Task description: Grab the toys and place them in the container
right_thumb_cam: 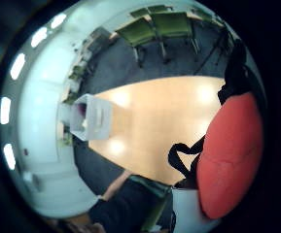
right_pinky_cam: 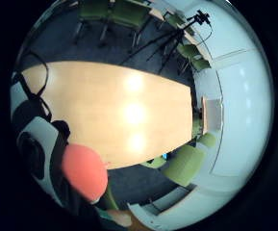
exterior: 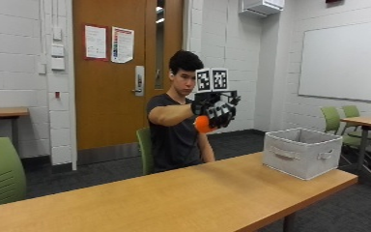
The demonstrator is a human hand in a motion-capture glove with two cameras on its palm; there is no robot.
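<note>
High over the table, I'm holding an orange toy ball w/ my right hand, fingers curled round it. The grey container is sitting lower down, well off to the side near the table's end, so I'm needing to carry the ball across & down.

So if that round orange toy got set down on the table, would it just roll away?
Probably: the round orange toy looks ball-shaped, and the smooth wooden table has no lip. It seems light, since the gloved right hand holds it at chest height.
</note>
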